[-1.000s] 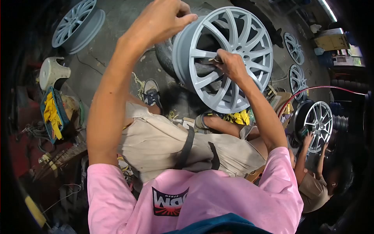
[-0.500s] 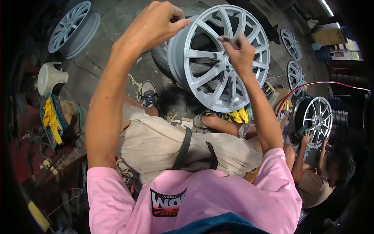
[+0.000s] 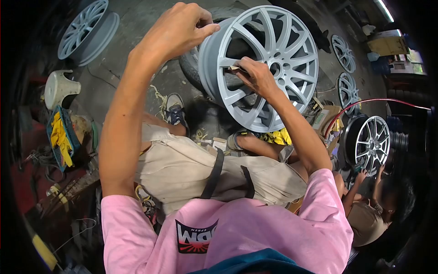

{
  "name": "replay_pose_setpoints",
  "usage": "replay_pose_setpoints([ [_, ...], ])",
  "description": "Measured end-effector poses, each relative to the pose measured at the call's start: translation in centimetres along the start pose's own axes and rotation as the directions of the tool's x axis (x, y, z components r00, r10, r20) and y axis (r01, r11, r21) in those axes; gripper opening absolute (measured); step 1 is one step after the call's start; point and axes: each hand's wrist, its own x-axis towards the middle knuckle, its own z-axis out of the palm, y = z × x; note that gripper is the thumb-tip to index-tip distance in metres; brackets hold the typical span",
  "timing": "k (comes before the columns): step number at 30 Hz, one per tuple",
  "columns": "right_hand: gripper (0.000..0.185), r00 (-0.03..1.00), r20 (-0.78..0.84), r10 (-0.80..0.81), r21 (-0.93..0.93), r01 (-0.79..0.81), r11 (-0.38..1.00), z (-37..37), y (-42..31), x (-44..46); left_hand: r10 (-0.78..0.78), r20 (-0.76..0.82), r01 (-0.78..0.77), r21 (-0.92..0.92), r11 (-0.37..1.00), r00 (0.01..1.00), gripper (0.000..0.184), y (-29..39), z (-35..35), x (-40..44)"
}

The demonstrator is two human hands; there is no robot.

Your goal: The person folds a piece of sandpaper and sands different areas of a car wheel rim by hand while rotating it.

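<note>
A grey multi-spoke wheel rim [image 3: 296, 45] stands tilted in front of me, its spoked face turned toward the right. My left hand [image 3: 185, 28] is at the upper left edge of this rim, fingers curled and thumb against the edge; its fingertips are partly hidden. Pinched in my right hand [image 3: 256, 78] is a small tan piece of sandpaper [image 3: 234, 68], held against a spoke left of the hub. Behind the rim, a dark tire [image 3: 189, 68] lies partly covered.
Another grey rim [image 3: 86, 34] is at the upper left, above a white stool [image 3: 61, 89] and a teal basket [image 3: 73, 137] with yellow gloves. At right are two flat rims [image 3: 343, 54], a red hose [image 3: 388, 99] and a co-worker [image 3: 367, 219] handling a silver rim [image 3: 373, 141].
My right hand moved up and right toward the hub, then back left along the spokes. My left hand shifted slightly left. The co-worker's hands moved slightly lower on the silver rim.
</note>
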Motion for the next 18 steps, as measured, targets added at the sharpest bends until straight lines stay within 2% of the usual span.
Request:
replay_pose_setpoints([
  [1,0.026,1.0,0.001,0.002,0.005,-0.002,1.0,0.2,-0.3,0.4,-0.017,0.006,0.017,0.004,1.0,1.0,0.038,0.0,0.0,0.0],
  [3,0.032,0.989,-0.039,-0.145,0.0,0.145,0.989,0.8,-0.8,1.3,-0.029,0.018,0.029,0.01,1.0,0.999,0.038,0.4,0.1,0.0],
  [4,0.037,0.986,-0.01,-0.165,-0.027,0.165,0.986,1.1,-1.0,1.6,-0.033,0.042,0.034,-0.003,0.999,0.999,0.038,0.9,0.2,0.1],
  [7,0.037,0.985,-0.015,-0.17,-0.025,0.169,0.985,0.3,0.2,0.7,-0.026,0.046,0.028,-0.038,0.999,0.999,0.038,1.4,0.2,0.1],
  [8,0.036,0.992,0.016,-0.126,-0.051,0.127,0.991,0.1,1.2,-0.1,-0.013,0.03,0.015,-0.06,0.998,0.999,0.037,1.4,0.2,-0.1],
  [11,0.038,0.992,0.034,-0.124,-0.086,0.126,0.988,-0.6,1.2,-0.4,0.021,0.006,-0.021,-0.016,1.0,1.0,0.038,1.0,0.6,0.2],
  [13,0.037,0.984,0.054,-0.169,-0.097,0.174,0.98,-0.2,0.9,0.6,0.039,0.031,-0.037,-0.07,0.997,0.999,0.038,1.1,1.5,0.7],
  [15,0.035,0.967,0.114,-0.227,-0.148,0.243,0.959,0.4,1.0,1.2,0.048,0.049,-0.041,-0.124,0.991,0.998,0.038,1.2,1.9,1.0],
  [16,0.02,0.96,0.155,-0.232,-0.141,0.254,0.957,-0.5,1.1,1.2,0.068,0.037,-0.064,-0.115,0.991,0.997,0.038,1.2,1.9,1.0],
  [17,0.02,0.958,0.163,-0.236,-0.137,0.259,0.956,-1.2,1.8,0.5,0.083,0.022,-0.08,-0.107,0.991,0.996,0.038,1.1,2.0,0.9],
  [18,0.02,0.968,0.189,-0.168,-0.179,0.202,0.963,-2.0,2.7,-0.6,0.072,0.017,-0.069,-0.113,0.991,0.997,0.038,1.3,1.5,0.7],
])
